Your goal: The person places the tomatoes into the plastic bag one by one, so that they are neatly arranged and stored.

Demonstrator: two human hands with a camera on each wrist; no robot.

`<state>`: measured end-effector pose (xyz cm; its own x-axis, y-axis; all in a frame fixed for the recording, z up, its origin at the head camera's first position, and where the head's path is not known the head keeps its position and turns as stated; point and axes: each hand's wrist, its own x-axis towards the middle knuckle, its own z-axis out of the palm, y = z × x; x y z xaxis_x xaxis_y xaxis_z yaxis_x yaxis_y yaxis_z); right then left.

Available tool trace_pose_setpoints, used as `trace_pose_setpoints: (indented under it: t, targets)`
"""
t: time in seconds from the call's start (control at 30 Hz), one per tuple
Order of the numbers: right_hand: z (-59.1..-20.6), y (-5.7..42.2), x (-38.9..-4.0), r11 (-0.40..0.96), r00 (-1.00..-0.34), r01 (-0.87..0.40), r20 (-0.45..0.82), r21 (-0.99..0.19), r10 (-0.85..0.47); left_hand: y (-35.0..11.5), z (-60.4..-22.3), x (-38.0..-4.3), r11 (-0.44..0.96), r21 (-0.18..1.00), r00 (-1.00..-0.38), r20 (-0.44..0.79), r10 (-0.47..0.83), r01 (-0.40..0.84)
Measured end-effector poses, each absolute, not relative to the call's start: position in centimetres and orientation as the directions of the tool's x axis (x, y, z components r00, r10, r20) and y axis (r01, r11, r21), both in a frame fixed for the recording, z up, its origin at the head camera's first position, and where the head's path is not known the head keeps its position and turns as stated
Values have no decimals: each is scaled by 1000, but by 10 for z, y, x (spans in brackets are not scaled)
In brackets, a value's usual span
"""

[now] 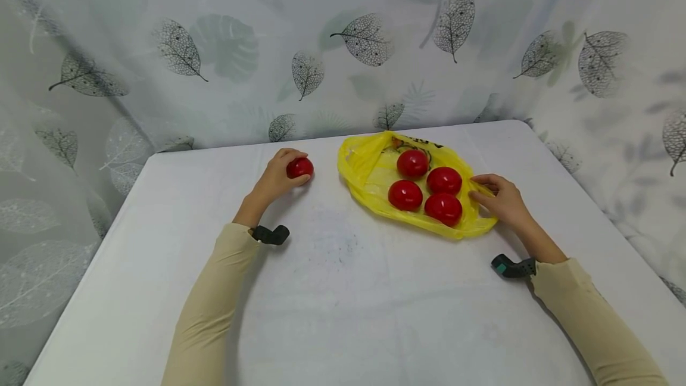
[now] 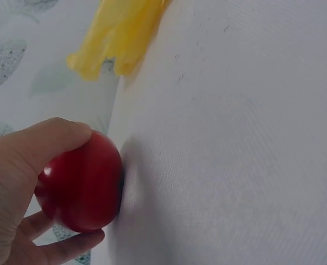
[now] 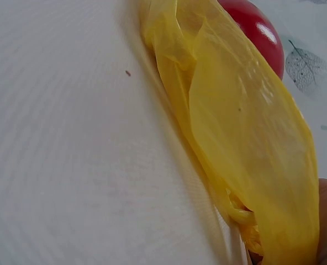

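My left hand (image 1: 276, 179) grips a glossy red tomato (image 1: 300, 167), thumb on one side and fingers round the other. Seen from the left wrist, the tomato (image 2: 85, 185) is right at the white tabletop. To the right lies a yellow plastic bag (image 1: 364, 189), spread open with its rim folded up. Several more red tomatoes sit inside it, one of them a tomato (image 1: 412, 164) at the back. My right hand (image 1: 504, 200) pinches the bag's right edge. In the right wrist view the bag (image 3: 252, 138) hides most of that hand.
The white-covered table (image 1: 343, 302) ends at a back edge just behind the bag. A leaf-printed curtain (image 1: 225, 94) hangs behind and at both sides. Dark wrist cameras are strapped to both wrists, the left one (image 1: 272, 235) close above the cloth.
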<state>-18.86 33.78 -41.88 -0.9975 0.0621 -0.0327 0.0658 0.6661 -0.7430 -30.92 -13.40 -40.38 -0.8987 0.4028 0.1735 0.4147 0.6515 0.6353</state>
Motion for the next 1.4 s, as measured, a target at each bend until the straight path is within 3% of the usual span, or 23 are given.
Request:
trace_pose_setpoints:
  t: [0.53,1.4]
  targets:
    - [-419,339,-189,680,-998,52,-21,-732,54,-129,-394,-301,643,618,-880,192,433,452]
    - [-418,336,-190,672,-997,76,-37,-737,72,-102,-364,-293,567,542,-776,321,543,621]
